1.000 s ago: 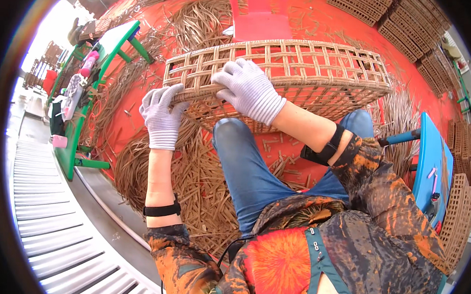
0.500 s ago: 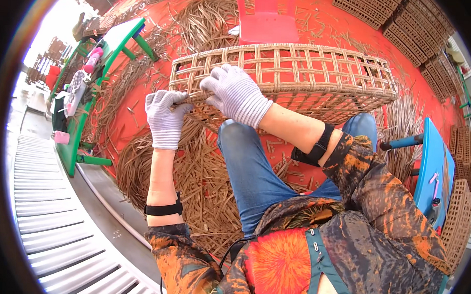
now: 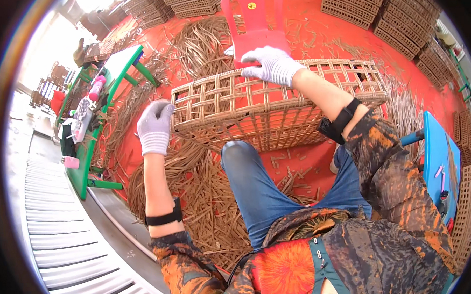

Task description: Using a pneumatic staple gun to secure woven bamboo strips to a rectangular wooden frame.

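A brown openwork woven basket [image 3: 221, 97] is tilted on its side in front of my knees, its square-holed lattice facing up. My left hand [image 3: 155, 127], in a pale knitted glove, is closed at the basket's left end, the fingertips partly hidden against its corner. Over the far long edge hovers my right hand [image 3: 273, 65], gloved alike. Its thumb and fingers are apart and point left, with nothing seen between them; whether it touches the weave I cannot tell.
Dried brown strips [image 3: 205, 208] lie heaped below the basket on the red floor [image 3: 307, 33]. A red plastic chair [image 3: 257, 40] stands beyond it. To the left are a green-edged table [image 3: 84, 162] and white slatted surface [image 3: 61, 224]; a blue stool [image 3: 436, 159] is at right. Stacked baskets [image 3: 400, 28] stand farther back.
My right hand has left the basket's left part, moved right and away from me, and opened. The left hand has shifted slightly left and down. The basket's tilt has changed.
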Demonstrator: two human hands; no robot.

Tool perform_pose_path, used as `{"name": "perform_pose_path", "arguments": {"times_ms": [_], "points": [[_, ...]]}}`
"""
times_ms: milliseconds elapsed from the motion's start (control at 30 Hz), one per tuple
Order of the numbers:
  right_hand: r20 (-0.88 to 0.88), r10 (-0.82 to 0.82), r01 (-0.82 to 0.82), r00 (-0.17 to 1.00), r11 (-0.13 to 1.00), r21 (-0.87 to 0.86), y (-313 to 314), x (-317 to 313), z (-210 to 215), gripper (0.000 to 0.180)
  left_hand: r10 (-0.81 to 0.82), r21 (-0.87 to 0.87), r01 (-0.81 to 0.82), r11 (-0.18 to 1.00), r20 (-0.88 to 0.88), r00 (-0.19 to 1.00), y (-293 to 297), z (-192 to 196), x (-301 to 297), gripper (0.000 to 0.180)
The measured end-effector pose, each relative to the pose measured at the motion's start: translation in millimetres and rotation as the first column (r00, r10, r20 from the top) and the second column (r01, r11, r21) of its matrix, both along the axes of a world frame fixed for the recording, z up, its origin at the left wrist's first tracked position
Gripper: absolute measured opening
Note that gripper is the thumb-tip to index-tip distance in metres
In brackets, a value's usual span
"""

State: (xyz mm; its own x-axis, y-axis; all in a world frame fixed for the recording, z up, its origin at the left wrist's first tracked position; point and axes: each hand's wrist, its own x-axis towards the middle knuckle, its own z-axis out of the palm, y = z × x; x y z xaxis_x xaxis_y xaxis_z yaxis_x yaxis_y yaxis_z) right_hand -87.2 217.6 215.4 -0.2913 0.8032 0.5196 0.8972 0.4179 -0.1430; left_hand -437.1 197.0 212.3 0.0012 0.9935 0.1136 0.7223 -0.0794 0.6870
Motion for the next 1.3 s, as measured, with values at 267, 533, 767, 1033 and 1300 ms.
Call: {"name": "perform_pose_path", "arguments": {"times_ms": [267,533,767,1033,1300], "points": [[-0.131,0.087,-0.127,0.988,0.933,-0.338,3,-18,0,0.038,-0.308,0.024,0.322,0.946,-0.233,0.923,70,-11,17,0.043],[0.043,0.101,-0.094,0.994,0.985,-0.142,5,-33,-6,0.026,-0.309,0.099,0.296,0.950,0.151,0.939,74,-23,11,0.039],[-0.049,0.002,-0.019,0.999,0.940,-0.341,0,-38,5,0.030,-0.298,-0.040,0.300,0.953,0.051,0.953,73,-6,10,0.037],[-0.148,-0.029,-0.033,0.989,0.918,-0.396,2,-41,6,0.033,-0.354,-0.020,0.355,0.935,0.038,0.934,58,-1,32,0.031],[-0.269,0.145,-0.236,0.952,0.908,-0.346,-12,26,8,0.039,-0.235,0.133,0.228,0.965,0.040,0.971,75,-18,36,0.016]]}}
